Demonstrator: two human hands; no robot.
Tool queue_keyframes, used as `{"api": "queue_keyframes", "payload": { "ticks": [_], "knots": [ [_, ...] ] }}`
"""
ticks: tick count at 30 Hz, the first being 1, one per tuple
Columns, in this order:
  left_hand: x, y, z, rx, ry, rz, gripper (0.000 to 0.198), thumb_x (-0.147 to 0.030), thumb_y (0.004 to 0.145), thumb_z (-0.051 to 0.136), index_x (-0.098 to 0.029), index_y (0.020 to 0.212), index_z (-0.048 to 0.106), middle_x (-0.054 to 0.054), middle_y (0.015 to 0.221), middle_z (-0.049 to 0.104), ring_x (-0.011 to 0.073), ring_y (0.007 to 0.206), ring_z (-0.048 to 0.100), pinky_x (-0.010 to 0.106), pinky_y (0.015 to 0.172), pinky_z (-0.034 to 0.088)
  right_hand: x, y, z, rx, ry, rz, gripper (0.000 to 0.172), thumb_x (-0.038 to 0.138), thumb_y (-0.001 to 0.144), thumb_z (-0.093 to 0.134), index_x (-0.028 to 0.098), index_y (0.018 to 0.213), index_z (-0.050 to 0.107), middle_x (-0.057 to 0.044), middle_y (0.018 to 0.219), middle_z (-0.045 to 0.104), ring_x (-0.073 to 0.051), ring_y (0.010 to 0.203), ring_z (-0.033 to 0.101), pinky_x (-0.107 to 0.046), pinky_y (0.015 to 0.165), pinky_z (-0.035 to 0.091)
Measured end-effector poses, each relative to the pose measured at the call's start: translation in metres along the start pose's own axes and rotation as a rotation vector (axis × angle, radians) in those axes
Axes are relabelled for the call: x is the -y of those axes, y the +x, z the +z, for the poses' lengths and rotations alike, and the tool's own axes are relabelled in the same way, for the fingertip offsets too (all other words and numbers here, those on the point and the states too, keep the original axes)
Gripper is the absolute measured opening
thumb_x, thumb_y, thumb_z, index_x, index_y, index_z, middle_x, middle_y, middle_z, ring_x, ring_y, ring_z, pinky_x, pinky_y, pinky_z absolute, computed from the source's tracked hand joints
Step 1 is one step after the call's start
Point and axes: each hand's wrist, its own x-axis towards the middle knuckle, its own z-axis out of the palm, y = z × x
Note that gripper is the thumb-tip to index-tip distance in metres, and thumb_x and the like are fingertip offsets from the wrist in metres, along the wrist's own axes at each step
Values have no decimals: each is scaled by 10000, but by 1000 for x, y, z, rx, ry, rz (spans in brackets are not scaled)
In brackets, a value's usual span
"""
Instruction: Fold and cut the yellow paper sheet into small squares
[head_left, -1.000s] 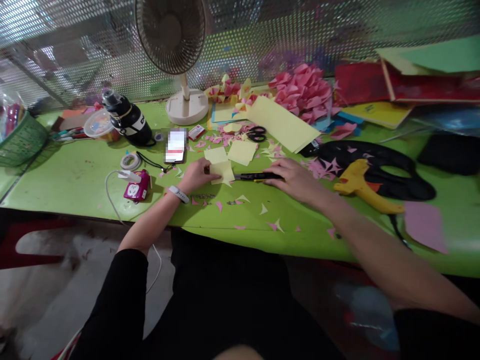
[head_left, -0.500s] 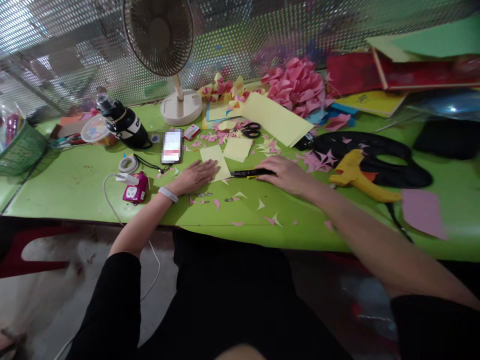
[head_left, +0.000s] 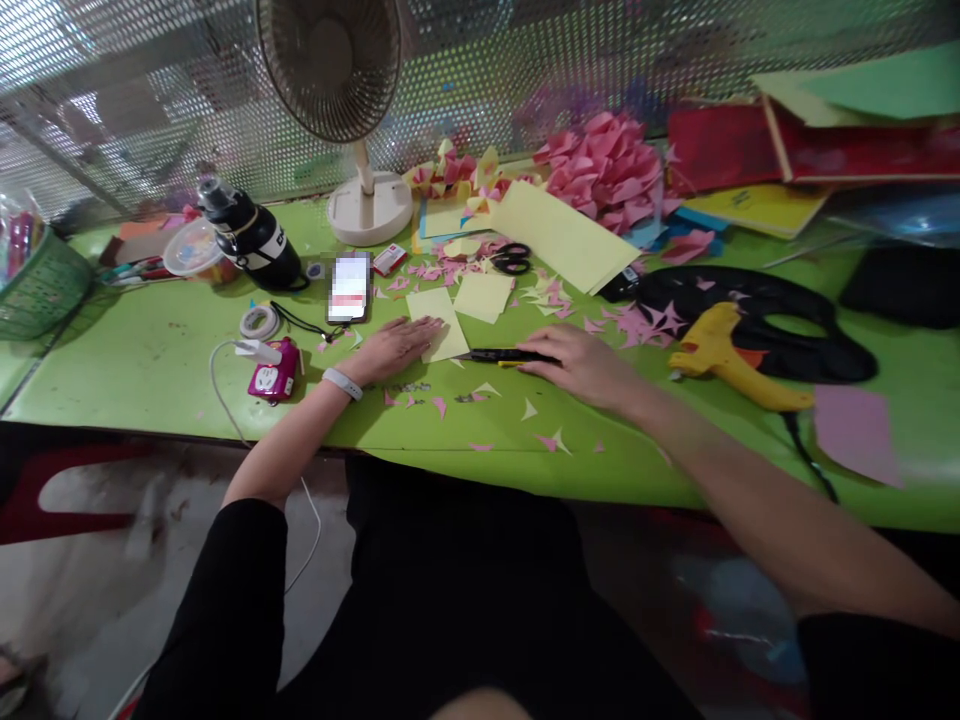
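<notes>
My left hand (head_left: 401, 347) lies flat with its fingers stretched out over a pale yellow paper square (head_left: 442, 322) and presses it to the table. My right hand (head_left: 574, 360) is closed around a black and yellow utility knife (head_left: 504, 356), whose tip points left at the square's near right corner. Whether the blade touches the paper I cannot tell. A second yellow square (head_left: 484, 297) lies just beyond. Pink and yellow paper scraps (head_left: 529, 409) are scattered near both hands. Black-handled scissors (head_left: 512, 259) rest farther back.
A yellow glue gun (head_left: 731, 360) lies right of my right arm, by a black cushion-like object (head_left: 840, 350). A phone (head_left: 349, 287), a pink power adapter (head_left: 274, 372) and a black bottle (head_left: 255, 240) stand left. Behind are a fan (head_left: 369, 210) and a pink paper heap (head_left: 600, 170).
The view has shifted slightly, so most things appear a little farther right. My right hand and the knife sit slightly nearer to me; my left hand stays on the paper.
</notes>
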Motion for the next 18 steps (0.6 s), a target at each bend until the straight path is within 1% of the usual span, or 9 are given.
{"api": "queue_keyframes", "payload": {
  "ticks": [4, 7, 10, 12, 14, 18],
  "knots": [
    [0, 1, 1, 8, -14, -8, 573, -290, 1142, 258, -183, 1703, 302, 69, 1747, 347, 207, 1636, 315, 456, 1368, 209, 6, -2, 1, -22, -22, -20, 263, 383, 1048, 614, 293, 1179, 824, -106, 1130, 764, -309, 1040, 695, -568, 922, 601],
    [0, 2, 2, -6, -21, -33, 584, -280, 1143, 249, -195, 1721, 239, 63, 1763, 304, 207, 1612, 368, 451, 1366, 220, 12, 0, 2, -24, -42, -44, 251, 350, 1045, 618, 284, 1176, 823, -109, 1119, 766, -305, 1035, 699, -562, 927, 600],
    [0, 3, 3, -1, 2, -39, 596, -247, 1137, 253, -229, 1731, 205, 50, 1768, 293, 201, 1590, 409, 450, 1364, 236, 17, 2, 4, -17, -41, -63, 263, 350, 1051, 604, 277, 1187, 817, -112, 1105, 766, -293, 997, 704, -543, 884, 614],
    [1, 3, 4, 0, 7, -29, 600, -233, 1133, 256, -237, 1731, 206, 46, 1767, 300, 198, 1593, 404, 450, 1363, 239, 20, 3, 5, -23, -39, -71, 278, 363, 1056, 591, 269, 1193, 814, -118, 1113, 766, -292, 990, 704, -542, 873, 616],
    [2, 4, 5, -9, -1, -25, 595, -230, 1132, 253, -224, 1725, 224, 51, 1762, 313, 200, 1590, 409, 456, 1362, 243, 23, 6, 7, -29, -44, -73, 286, 372, 1062, 578, 271, 1189, 814, -118, 1114, 765, -298, 1006, 700, -555, 893, 609],
    [3, 4, 7, -24, -14, -37, 588, -235, 1129, 257, -189, 1715, 252, 65, 1756, 324, 203, 1575, 435, 450, 1364, 244, 31, 13, 12, 5, -32, -61, 292, 358, 1063, 562, 267, 1184, 812, -121, 1109, 759, -306, 1022, 692, -570, 913, 599]
  ]
}}
